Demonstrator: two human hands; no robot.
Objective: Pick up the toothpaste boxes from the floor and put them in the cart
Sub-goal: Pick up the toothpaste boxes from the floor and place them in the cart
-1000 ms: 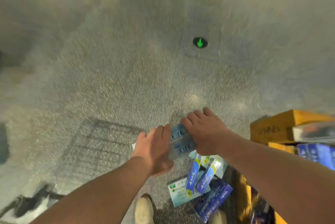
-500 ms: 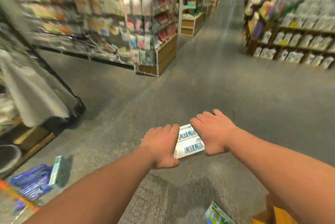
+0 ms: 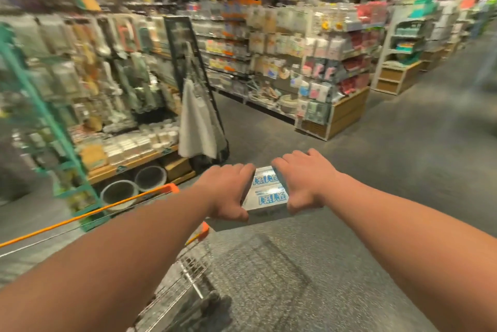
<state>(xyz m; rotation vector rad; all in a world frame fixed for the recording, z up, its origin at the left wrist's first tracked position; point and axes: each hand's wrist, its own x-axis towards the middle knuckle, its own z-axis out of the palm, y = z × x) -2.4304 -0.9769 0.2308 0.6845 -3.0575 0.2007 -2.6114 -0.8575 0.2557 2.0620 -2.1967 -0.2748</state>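
**Boxes clamped between both hands, past the cart's corner**

We see the orange-rimmed wire cart [image 3: 172, 188] at lower left, under our left forearm. Just beyond its corner, in the air above the grey floor [image 3: 363, 170], are the white toothpaste boxes [image 3: 269, 193] with blue lettering. Our left hand [image 3: 228, 192] and right hand [image 3: 302, 183] squeeze them from either side, fingers curled over the top, thumbs at the near edge, both arms stretched forward.

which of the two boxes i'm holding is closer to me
The lower box, beside the thumbs of left hand and right hand; the other box lies beyond it.
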